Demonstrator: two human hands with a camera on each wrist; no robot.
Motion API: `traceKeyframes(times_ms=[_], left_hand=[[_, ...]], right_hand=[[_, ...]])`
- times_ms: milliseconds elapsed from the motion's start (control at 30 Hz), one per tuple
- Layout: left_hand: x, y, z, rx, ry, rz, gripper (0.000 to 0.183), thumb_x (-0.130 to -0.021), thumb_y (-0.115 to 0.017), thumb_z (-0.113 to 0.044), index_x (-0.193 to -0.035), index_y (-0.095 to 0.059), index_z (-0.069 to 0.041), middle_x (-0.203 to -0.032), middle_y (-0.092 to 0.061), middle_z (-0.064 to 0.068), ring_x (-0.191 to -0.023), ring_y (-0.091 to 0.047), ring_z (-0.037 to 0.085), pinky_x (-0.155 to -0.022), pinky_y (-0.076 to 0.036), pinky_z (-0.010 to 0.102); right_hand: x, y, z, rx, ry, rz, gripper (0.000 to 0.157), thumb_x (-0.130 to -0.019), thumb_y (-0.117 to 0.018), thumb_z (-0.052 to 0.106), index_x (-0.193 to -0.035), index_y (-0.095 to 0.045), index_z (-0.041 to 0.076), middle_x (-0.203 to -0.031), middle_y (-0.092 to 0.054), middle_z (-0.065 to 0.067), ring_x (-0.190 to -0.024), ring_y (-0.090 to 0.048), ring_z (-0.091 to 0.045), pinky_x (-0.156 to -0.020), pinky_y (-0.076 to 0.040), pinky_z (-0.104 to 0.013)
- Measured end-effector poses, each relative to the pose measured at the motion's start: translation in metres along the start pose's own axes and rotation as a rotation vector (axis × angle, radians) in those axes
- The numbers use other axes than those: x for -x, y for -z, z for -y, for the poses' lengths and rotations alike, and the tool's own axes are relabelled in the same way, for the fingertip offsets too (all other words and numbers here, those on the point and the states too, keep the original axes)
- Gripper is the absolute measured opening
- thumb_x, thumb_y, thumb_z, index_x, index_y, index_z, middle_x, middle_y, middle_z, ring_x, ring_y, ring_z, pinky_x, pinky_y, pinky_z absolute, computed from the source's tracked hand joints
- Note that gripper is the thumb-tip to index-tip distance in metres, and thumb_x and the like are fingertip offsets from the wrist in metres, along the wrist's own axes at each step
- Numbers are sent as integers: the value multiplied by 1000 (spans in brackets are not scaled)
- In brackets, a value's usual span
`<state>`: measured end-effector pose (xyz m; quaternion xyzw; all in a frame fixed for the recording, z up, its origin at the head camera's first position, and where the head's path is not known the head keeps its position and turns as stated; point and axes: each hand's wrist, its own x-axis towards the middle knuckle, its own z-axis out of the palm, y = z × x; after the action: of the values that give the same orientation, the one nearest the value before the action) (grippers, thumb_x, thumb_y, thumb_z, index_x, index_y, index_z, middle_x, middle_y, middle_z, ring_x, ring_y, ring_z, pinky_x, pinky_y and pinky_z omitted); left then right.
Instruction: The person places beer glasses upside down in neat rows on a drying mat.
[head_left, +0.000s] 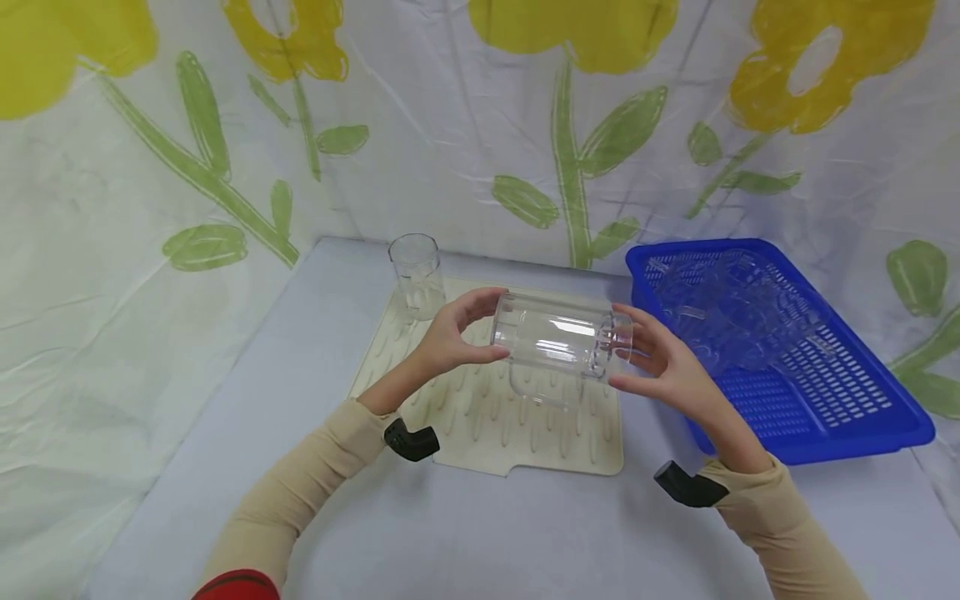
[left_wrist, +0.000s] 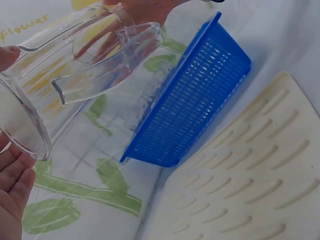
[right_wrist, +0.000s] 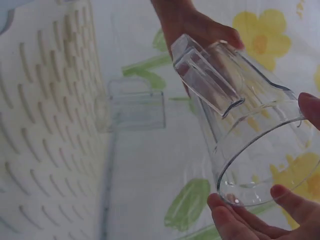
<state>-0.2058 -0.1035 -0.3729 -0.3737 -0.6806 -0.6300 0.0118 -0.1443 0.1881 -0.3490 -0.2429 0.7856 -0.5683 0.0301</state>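
Note:
A clear mug (head_left: pixel 551 333) is held on its side between both hands, over the ridged mat. My left hand (head_left: pixel 452 337) grips its left end, thumb toward me and fingers on the far side. At the other end, my right hand (head_left: pixel 667 367) holds the mug the same way. The mug's handle (left_wrist: pixel 95 82) hangs on the underside, between the hands. Fingertips (right_wrist: pixel 225 215) of the right hand sit right at the round rim in the right wrist view. A second clear mug (head_left: pixel 417 283) stands upright at the mat's back left corner.
Under the hands lies a cream drying mat (head_left: pixel 480 433) with raised ridges. A blue plastic basket (head_left: pixel 862 437) stands to the right with several clear mugs (head_left: pixel 731 308) heaped inside. Behind the table hangs a white sheet (head_left: pixel 420 150) printed with flowers.

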Motion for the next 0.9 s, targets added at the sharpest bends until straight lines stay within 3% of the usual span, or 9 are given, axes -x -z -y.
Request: traceKeyframes(times_ms=[167, 400, 533, 700, 900], left_hand=[[-6, -1, -4, 44, -9, -1, 66, -62, -68, 15, -121, -40, 17, -117, -47, 28, -108, -47, 28, -92, -37, 43], [-18, -5, -14, 130, 6, -10, 66, -60, -65, 21, -120, -38, 21, -122, -42, 31, -112, -43, 26, -93, -37, 37], [-23, -8, -18, 123, 2, -7, 66, -60, -66, 21, -120, -38, 21, -121, -42, 32, -113, -42, 28, -96, -33, 35], [-25, -14, -19, 98, -5, 5, 68, -59, -69, 20, -120, -40, 18, -121, -44, 28, -111, -44, 24, -96, -33, 34], [-27, -20, -21, 13, -25, 22, 69, -58, -76, 12, -120, -44, 13, -119, -49, 23, -108, -47, 22, -91, -38, 33]], right_hand=[[4, -3, -6, 65, -34, -32, 77, -73, -71, -5, -137, -30, 0, -126, -42, -21, -112, -45, -15, -94, -35, -26], [6, -14, -17, 201, -52, -65, 76, -69, -77, 7, -133, -37, -3, -127, -44, -18, -116, -42, -29, -94, -34, -28], [6, -22, -24, 256, -74, -71, 76, -68, -79, 13, -131, -39, -5, -119, -47, -18, -117, -41, -30, -94, -34, -34], [5, -34, -32, 244, -112, -67, 80, -67, -80, 18, -130, -38, -6, -125, -46, -20, -115, -44, -32, -94, -35, -39], [-2, -50, -41, 223, -56, -61, 67, -64, -82, 17, -117, -49, -5, -110, -55, -18, -106, -49, -30, -92, -37, -41]])
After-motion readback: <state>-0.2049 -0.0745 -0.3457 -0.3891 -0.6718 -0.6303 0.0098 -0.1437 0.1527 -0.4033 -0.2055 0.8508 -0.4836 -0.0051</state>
